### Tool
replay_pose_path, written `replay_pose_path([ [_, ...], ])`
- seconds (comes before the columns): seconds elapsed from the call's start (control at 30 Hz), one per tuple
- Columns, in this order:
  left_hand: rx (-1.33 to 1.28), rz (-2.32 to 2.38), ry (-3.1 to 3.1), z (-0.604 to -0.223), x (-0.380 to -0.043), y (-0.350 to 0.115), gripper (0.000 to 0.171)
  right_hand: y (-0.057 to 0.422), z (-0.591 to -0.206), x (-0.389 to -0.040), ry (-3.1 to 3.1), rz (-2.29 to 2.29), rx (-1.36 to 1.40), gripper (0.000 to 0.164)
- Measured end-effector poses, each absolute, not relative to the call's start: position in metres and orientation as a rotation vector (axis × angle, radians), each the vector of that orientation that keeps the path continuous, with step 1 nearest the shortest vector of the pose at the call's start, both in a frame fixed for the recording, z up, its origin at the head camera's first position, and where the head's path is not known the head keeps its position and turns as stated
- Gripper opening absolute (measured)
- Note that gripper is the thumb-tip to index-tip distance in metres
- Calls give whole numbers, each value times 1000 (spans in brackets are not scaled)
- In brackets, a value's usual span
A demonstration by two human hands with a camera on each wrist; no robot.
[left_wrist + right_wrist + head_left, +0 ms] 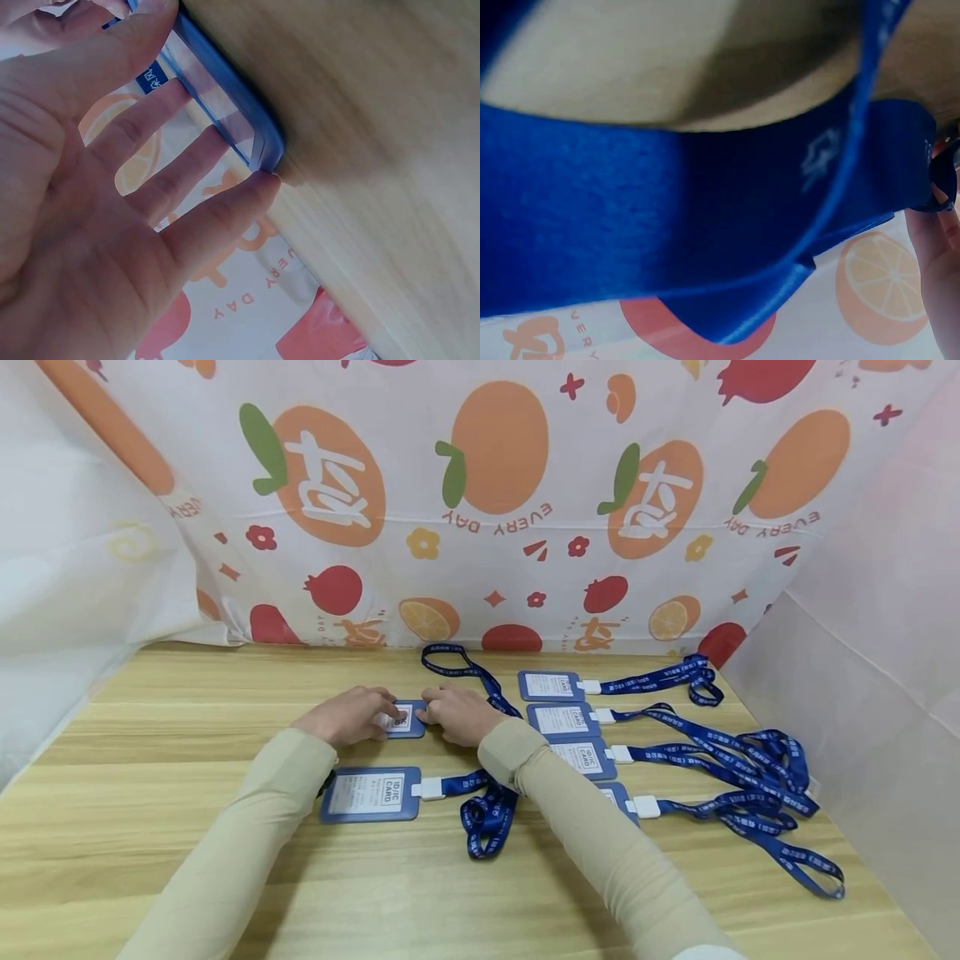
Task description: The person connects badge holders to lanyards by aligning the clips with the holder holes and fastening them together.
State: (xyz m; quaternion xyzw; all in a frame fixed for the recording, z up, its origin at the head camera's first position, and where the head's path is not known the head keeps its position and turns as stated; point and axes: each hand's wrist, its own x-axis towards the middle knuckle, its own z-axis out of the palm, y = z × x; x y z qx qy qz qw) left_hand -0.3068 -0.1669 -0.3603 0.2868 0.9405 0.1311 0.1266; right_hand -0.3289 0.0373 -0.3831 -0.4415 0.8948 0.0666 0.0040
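Observation:
My left hand holds a blue ID card holder over the back of the table. In the left wrist view its thumb and fingertips grip opposite edges of the card holder. At the holder's right end, the fingers of my right hand are curled in and pinch it, hiding the clip. From there a blue lanyard loops to the back. Its strap fills much of the right wrist view, leaving only part of the right hand showing at the edge.
Another card holder lies in front of my left hand, its lanyard bunched up. Several holders, such as the back one, form a column on the right, straps stretching rightward. A fruit-print curtain hangs behind the wooden table.

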Motion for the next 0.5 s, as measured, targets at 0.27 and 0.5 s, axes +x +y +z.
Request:
replay_pose_path([
  [0.27,825,371,2733,-361,-308,-169,37,38,-384,-330,2802,207,-1393,32],
  [0.5,812,384,2743,-363,-309,-168,37,38,-383,-330,2818,173,-1381,29],
])
